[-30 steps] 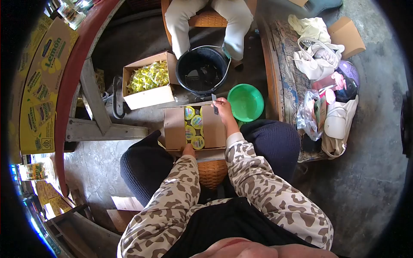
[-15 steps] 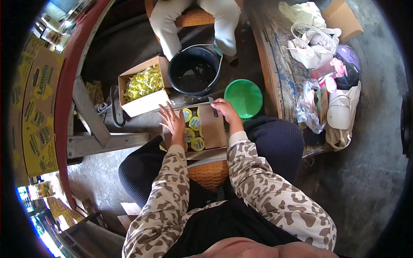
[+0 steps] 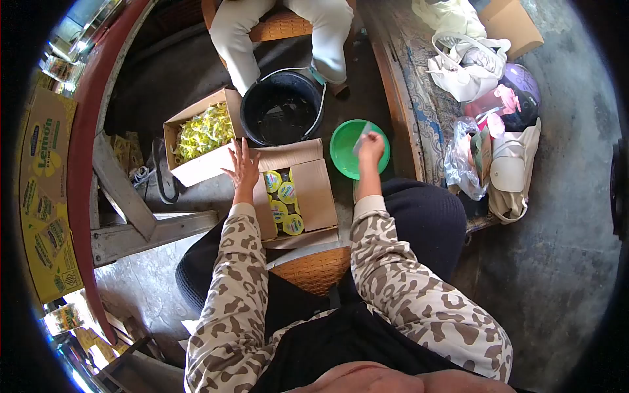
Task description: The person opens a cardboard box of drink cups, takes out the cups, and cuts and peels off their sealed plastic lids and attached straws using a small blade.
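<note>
While the left hand (image 3: 242,171) spreads its fingers wide and grips nothing visible, palm down at the left side of the open carton (image 3: 316,200), the right hand (image 3: 371,149) is closed around a thin grey strip (image 3: 363,136) above the green basin (image 3: 341,152). Strip sticks up past the fingers; exact type too small to tell. Can't tell if the left palm touches the cardboard. Carton sits in front of the person, flaps folded outward, with several yellow-lidded cups (image 3: 286,192) standing inside; print on the lids is too small to read. Basin is just beyond the carton's far right corner, near the right knee. Black bucket (image 3: 265,98) stands behind the carton, handle resting at its right side, dark contents unclear. To its left, another open box (image 3: 200,171) holds a heap of yellow packets (image 3: 204,133), near the left fingertips. Across from the person, someone in pale trousers (image 3: 230,42) sits behind the bucket. Woven seat (image 3: 314,270) shows between the wearer's legs, near the carton's close edge. On the right, a patterned bench (image 3: 416,85) carries bags, including a beige one (image 3: 514,171); far left, a yellow lemon-printed carton (image 3: 46,223) stands upright.
</note>
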Demonstrator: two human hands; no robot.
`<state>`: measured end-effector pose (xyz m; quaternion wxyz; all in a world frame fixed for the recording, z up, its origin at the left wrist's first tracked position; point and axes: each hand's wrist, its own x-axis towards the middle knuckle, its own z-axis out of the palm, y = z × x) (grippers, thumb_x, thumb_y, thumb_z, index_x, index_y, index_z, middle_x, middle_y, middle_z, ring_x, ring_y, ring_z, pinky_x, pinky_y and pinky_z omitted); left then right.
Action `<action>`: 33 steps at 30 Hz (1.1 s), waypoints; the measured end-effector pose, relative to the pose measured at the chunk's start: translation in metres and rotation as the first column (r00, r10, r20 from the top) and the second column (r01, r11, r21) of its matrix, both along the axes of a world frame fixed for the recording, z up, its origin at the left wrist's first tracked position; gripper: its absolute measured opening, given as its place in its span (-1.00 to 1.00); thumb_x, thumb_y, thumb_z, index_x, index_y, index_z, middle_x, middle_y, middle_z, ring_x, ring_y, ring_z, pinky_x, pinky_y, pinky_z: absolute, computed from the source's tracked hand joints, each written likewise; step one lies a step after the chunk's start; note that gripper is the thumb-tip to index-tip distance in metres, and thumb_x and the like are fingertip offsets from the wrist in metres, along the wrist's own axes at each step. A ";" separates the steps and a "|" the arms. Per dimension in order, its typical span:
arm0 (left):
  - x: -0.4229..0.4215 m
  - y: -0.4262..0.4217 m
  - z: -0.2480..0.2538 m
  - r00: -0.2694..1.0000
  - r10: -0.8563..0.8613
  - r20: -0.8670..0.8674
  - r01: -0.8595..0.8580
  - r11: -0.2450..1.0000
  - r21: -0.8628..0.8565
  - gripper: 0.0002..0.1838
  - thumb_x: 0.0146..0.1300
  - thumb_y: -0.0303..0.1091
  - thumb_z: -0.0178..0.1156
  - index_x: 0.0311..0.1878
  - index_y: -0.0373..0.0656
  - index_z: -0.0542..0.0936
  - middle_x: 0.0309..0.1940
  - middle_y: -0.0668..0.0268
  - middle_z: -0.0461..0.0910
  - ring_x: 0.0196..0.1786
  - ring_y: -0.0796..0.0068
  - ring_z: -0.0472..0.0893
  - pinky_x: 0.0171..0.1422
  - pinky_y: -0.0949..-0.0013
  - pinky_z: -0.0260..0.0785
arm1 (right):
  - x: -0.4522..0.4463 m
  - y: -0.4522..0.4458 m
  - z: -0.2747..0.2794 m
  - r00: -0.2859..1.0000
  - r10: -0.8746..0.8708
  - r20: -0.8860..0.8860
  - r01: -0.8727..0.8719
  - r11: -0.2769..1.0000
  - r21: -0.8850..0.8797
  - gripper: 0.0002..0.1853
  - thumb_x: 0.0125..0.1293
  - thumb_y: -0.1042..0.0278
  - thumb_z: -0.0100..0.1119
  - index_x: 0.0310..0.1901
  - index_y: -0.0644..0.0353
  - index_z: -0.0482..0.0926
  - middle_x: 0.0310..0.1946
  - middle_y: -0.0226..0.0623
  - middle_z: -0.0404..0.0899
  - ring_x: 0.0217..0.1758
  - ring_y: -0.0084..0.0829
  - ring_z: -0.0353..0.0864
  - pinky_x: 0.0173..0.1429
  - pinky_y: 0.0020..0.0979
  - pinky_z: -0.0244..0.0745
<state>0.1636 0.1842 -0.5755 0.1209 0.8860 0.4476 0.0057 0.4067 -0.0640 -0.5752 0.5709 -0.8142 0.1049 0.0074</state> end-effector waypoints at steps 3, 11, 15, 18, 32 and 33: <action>0.001 0.004 0.004 0.999 -0.019 -0.037 0.017 0.999 -0.047 -0.27 0.39 0.14 0.00 0.55 0.29 0.01 0.60 0.36 -0.24 0.61 0.06 -0.16 0.27 -0.77 -0.32 | 0.040 -0.005 0.040 0.945 -0.192 0.264 0.242 0.954 -0.175 -0.75 0.14 0.50 0.30 -0.13 0.21 0.52 -0.21 -0.13 0.64 -0.16 -0.18 0.64 -0.01 -0.21 0.51; 0.003 0.000 0.006 1.000 0.005 0.004 -0.005 1.000 -0.028 -0.40 0.33 0.11 0.12 0.38 0.18 0.35 0.59 0.38 -0.14 0.60 0.15 -0.11 0.26 -0.77 -0.29 | 0.139 -0.028 0.117 0.729 -0.578 0.367 0.683 0.649 -0.335 -0.60 0.31 0.19 0.24 0.06 0.22 0.40 0.13 0.05 0.45 0.18 0.01 0.49 0.11 0.09 0.38; 0.003 -0.005 0.024 1.000 0.011 0.005 -0.011 0.998 -0.069 -0.44 0.29 0.18 0.11 0.26 0.11 0.44 0.54 0.34 0.01 0.59 0.08 -0.10 0.29 -0.74 -0.31 | 0.091 0.008 0.065 0.875 0.044 0.481 0.053 0.981 -0.186 -0.69 0.15 0.43 0.20 -0.04 0.23 0.49 -0.02 -0.02 0.46 0.05 -0.03 0.47 0.17 -0.11 0.37; 0.007 -0.010 0.027 0.999 0.023 -0.027 -0.023 1.000 -0.001 -0.45 0.26 0.21 0.12 0.17 0.07 0.51 0.46 0.33 0.18 0.58 0.06 -0.06 0.33 -0.71 -0.38 | 0.025 0.038 0.035 0.705 0.696 -0.141 -0.696 0.639 -0.326 -0.34 -0.02 0.13 0.48 0.13 0.23 0.53 0.11 -0.02 0.52 0.24 -0.06 0.46 0.35 -0.13 0.31; 0.011 -0.008 0.012 0.980 -0.068 0.189 0.062 0.997 0.036 -0.72 0.18 -0.06 0.29 -0.05 0.20 0.66 -0.11 0.62 0.57 0.21 0.30 0.39 0.40 -0.60 -0.48 | -0.027 0.080 0.010 0.603 0.739 -0.301 -0.758 0.648 0.072 -0.40 0.11 -0.22 0.35 -0.33 0.33 0.63 -0.43 -0.12 0.61 -0.31 -0.30 0.58 -0.15 -0.23 0.43; 0.010 -0.008 0.010 0.982 -0.068 0.177 0.063 0.997 0.031 -0.72 0.18 -0.06 0.29 -0.05 0.20 0.66 -0.11 0.62 0.57 0.21 0.30 0.39 0.40 -0.60 -0.48 | -0.024 0.083 0.001 0.661 0.686 -0.304 -0.668 0.723 0.178 -0.45 0.14 -0.15 0.37 -0.51 0.31 0.57 -0.57 -0.32 0.48 -0.48 -0.46 0.38 -0.32 -0.25 0.31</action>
